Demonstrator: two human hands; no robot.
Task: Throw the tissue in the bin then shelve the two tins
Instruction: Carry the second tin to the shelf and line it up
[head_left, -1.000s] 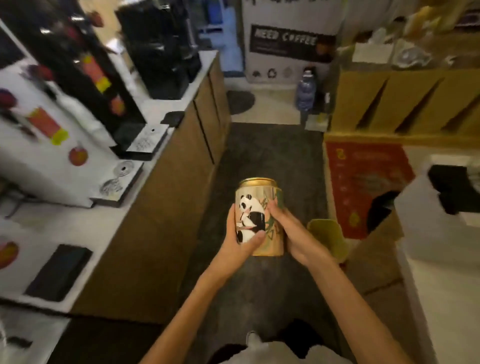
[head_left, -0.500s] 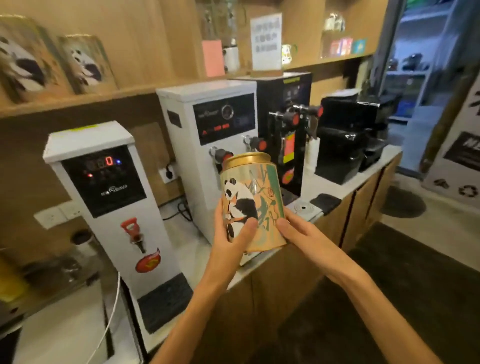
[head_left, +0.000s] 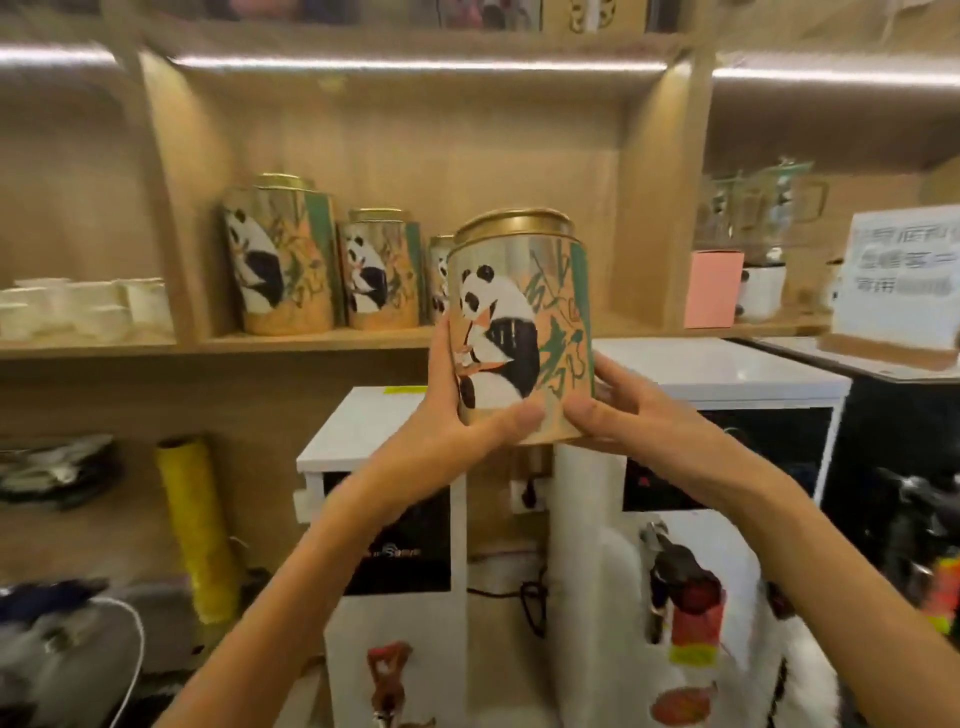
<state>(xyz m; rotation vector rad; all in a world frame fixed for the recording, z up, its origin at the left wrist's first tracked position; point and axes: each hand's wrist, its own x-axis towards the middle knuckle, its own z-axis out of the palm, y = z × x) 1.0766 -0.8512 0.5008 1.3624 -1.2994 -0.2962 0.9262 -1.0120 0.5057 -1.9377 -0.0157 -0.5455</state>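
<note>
A wooden shelf (head_left: 322, 340) runs across the wall ahead of us, lit from above, with panda tins already standing upright in a row in its middle bay: a large one (head_left: 280, 260), a smaller one (head_left: 382, 270), and a third mostly hidden. We hold another tin (head_left: 519, 327) upright between both hands, raised just in front of that bay. Our left hand (head_left: 457, 415) cups the lower left side, fingers clenched round the wall and thumb across the front; our right hand (head_left: 618, 410) grasps the lower right. We judge this low, two-sided hold keeps the gold lid level and leaves the base free to slide onto the bare board right of the row. White dispensers (head_left: 727, 374) stand below, so the tin must clear them.
</note>
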